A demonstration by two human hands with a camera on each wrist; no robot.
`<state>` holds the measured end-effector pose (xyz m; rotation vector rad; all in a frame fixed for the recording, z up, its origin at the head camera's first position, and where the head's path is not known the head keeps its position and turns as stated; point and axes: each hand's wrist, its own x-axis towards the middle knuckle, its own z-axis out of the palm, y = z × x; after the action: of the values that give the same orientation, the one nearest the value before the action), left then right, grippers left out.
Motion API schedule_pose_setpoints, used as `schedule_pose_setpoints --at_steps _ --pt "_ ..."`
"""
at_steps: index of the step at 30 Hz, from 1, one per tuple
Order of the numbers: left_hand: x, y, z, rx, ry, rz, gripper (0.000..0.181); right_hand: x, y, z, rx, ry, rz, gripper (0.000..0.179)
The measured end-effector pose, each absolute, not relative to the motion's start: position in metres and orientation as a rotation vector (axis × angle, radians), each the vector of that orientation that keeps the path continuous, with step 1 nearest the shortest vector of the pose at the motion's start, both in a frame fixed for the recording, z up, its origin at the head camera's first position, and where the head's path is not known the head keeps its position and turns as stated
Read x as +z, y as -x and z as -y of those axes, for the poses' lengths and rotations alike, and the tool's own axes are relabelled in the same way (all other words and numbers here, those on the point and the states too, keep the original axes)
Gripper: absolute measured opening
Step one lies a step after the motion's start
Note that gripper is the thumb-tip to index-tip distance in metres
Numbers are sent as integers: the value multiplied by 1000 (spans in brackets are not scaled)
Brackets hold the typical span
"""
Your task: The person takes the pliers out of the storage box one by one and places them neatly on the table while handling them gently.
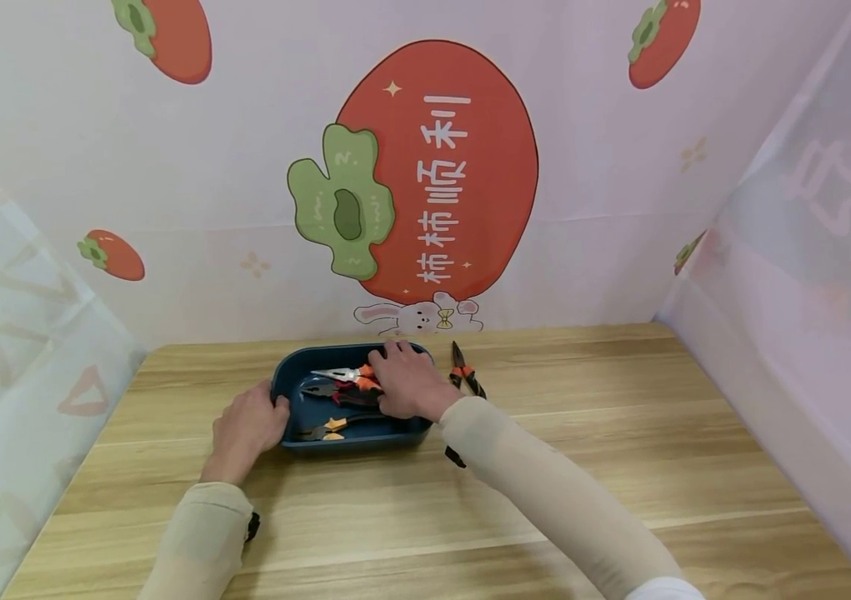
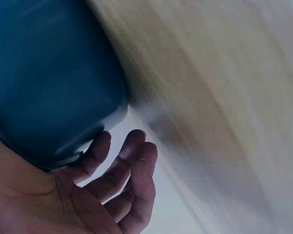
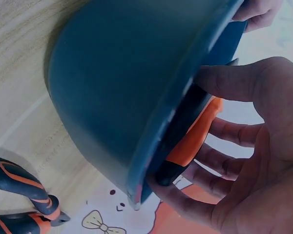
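Observation:
A dark blue plastic bin (image 1: 365, 446) stands on the wooden table with several pliers in it. My left hand (image 1: 248, 427) grips its left end, thumb over the rim and fingers bent along the outside wall. Inside the right end, my right hand (image 1: 410, 385) holds the orange handles of needle-nose pliers (image 1: 337, 374), whose silver jaws point left. Below these lie pliers with dark red and black handles (image 1: 350, 395). Along the front wall rest pliers with yellow and black handles (image 1: 335, 426). In the right wrist view, the fingers curl behind an orange and black handle (image 3: 198, 134).
Another pair of pliers (image 1: 458, 360), with black and orange handles, lies on the table (image 1: 583, 467) just right of the bin. A cloth backdrop (image 1: 590, 250) printed with persimmons rises at the table's back edge, and fabric walls stand at both sides.

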<state>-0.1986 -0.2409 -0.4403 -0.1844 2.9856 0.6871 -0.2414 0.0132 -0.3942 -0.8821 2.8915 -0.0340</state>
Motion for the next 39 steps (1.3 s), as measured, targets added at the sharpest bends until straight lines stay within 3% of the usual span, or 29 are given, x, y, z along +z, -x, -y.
schedule_pose_setpoints --at_steps 21,39 --pt "-440 199 242 687 166 -2996 34 -361 222 -27 -3 994 -2994 57" --pt "-437 200 245 663 121 -3020 29 -355 212 -51 -156 945 -3113 56"
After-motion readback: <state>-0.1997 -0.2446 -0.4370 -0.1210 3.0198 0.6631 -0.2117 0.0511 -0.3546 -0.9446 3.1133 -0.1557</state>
